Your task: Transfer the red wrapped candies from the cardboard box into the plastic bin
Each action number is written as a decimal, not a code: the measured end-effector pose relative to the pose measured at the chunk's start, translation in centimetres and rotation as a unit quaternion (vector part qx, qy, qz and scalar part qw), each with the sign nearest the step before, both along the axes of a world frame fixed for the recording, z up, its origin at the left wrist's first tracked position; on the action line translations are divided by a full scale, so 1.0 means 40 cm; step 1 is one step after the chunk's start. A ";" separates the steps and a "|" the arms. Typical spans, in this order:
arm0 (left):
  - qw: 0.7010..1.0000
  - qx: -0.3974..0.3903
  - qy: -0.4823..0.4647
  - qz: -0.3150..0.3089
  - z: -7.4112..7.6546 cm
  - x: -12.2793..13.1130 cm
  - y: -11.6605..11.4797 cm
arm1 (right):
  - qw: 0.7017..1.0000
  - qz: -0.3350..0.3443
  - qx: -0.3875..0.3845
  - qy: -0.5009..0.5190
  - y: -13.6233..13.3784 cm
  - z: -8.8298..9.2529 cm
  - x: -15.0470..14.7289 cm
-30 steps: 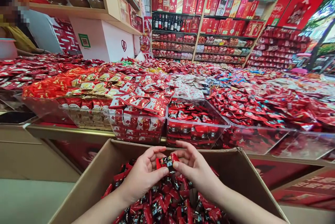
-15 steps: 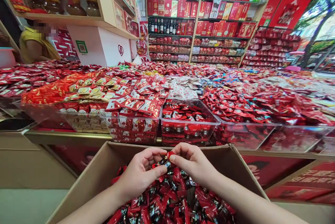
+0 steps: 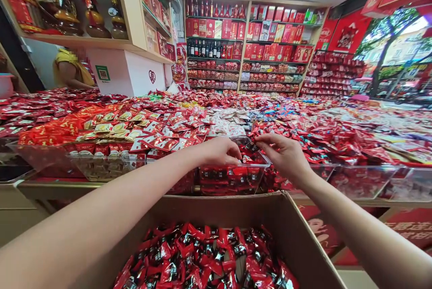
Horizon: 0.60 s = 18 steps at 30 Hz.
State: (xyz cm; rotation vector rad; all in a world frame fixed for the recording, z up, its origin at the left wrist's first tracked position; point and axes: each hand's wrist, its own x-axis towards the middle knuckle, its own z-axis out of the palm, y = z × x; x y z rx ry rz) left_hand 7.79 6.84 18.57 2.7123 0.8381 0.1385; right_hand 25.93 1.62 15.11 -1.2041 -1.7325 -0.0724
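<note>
Both my arms reach forward over a cardboard box [image 3: 297,235] full of red-and-black wrapped candies [image 3: 205,257]. My left hand [image 3: 219,151] is curled, palm down, over a clear plastic bin [image 3: 259,174] holding the same red-and-black candies. My right hand [image 3: 283,154] hovers at the bin's right rim, thumb and fingers pinched on a small dark candy wrapper [image 3: 254,146]. What my left hand's fingers enclose is hidden beneath it.
A wide display counter carries several clear bins and heaps of red wrapped sweets [image 3: 337,136]. Shelves of red boxes and bottles [image 3: 243,41] line the back wall. A person in a yellow top [image 3: 70,70] stands at the far left behind a white counter [image 3: 128,70].
Both hands rose out of the cardboard box and moved forward to the clear bin on the counter, carrying the candy. The view tilted up.
</note>
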 end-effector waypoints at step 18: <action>0.986 -0.103 0.127 -0.026 0.037 0.077 0.006 | 0.998 0.014 -0.059 0.029 0.007 -0.029 0.049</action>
